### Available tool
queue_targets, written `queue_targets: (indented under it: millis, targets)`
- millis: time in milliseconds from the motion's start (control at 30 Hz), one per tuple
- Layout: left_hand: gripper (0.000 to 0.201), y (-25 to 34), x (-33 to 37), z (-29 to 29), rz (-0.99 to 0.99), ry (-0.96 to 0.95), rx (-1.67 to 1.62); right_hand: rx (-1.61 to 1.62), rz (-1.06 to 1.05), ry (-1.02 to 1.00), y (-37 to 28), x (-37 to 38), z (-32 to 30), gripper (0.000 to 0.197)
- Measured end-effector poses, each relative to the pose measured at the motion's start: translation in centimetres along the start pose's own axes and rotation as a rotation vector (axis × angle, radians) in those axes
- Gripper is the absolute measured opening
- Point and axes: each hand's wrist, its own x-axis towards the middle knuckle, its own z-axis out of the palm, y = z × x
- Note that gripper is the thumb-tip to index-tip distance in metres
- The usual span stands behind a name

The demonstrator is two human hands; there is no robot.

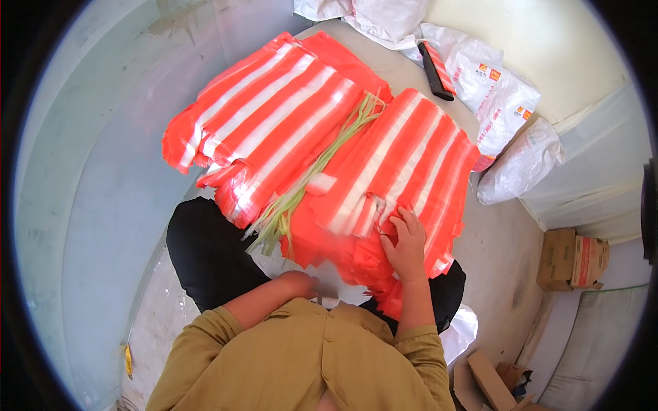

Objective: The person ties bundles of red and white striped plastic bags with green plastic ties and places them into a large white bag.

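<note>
Two piles of flat red-and-white striped plastic sheets, which look like bags, lie before my lap: a left pile (264, 103) and a right pile (411, 151). Between them runs a loose bundle of thin yellow-green strips (319, 168). My right hand (406, 243) rests on the near part of the right pile, fingers apart, beside some crumpled edges. Close to my body, below the piles, is my left hand (296, 283), smeared by motion, so its fingers and anything in them are unclear. A small pale piece (320, 183) sits on the right pile's left edge.
White printed sacks (504, 109) stand along the far right side of the surface. Near them lies a black-and-red object (436, 72). Cardboard boxes (570, 260) are at the right, with opened cardboard (490, 383) at lower right. A pale wall (103, 157) curves along the left.
</note>
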Motion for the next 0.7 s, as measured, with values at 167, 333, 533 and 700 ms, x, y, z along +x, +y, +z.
queue_targets:
  millis: [167, 333, 533, 700]
  targets:
    - [0.041, 0.0, 0.3, 0.0, -0.018, -0.025, -0.012, 0.054, 0.066, 0.036, 1.0, 0.4, 0.6, 0.044]
    - [0.042, 0.2, 0.2, -0.3, 0.001, -0.022, -0.021, 0.236, 0.138, -0.007, 2.1, 0.1, 0.7, 0.034]
    - [0.043, 0.5, 0.1, -0.6, 0.001, -0.025, 0.000, 0.349, 0.237, 0.036, 3.2, 0.1, 1.1, 0.018]
    - [0.045, 0.8, -0.4, -1.2, -0.014, -0.008, -0.014, 0.296, 0.279, 0.141, 2.9, 0.7, 0.7, 0.019]
